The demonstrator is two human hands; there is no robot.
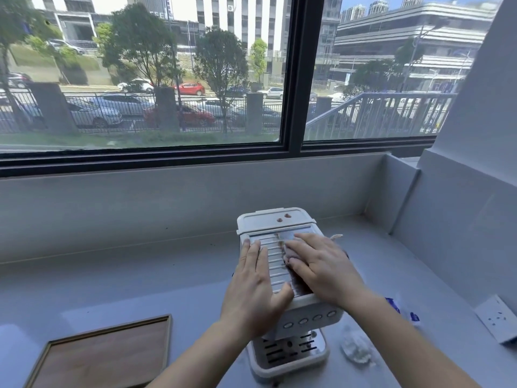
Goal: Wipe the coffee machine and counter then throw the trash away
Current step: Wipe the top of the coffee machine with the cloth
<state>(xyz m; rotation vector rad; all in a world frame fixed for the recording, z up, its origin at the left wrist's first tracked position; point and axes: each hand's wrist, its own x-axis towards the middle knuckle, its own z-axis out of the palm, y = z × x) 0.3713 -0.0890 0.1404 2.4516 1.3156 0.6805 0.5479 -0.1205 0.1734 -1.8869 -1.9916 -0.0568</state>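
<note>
A white coffee machine [275, 219] stands on the grey counter [126, 278] near the middle, with brown smears on its ribbed top and two brown spots on its rear lid. My left hand [256, 284] lies flat on the left side of the top, thumb over the front edge. My right hand [321, 270] presses a dark brownish cloth [296, 278] flat on the right side of the top; most of the cloth is hidden under the palm. A crumpled white tissue [356, 348] lies on the counter to the right of the machine's base.
A wooden tray [106, 357] sits at the front left. A blue and white wrapper [405, 312] lies right of the machine, behind my right forearm. A white wall socket [498, 320] is on the right wall. The window sill runs along the back.
</note>
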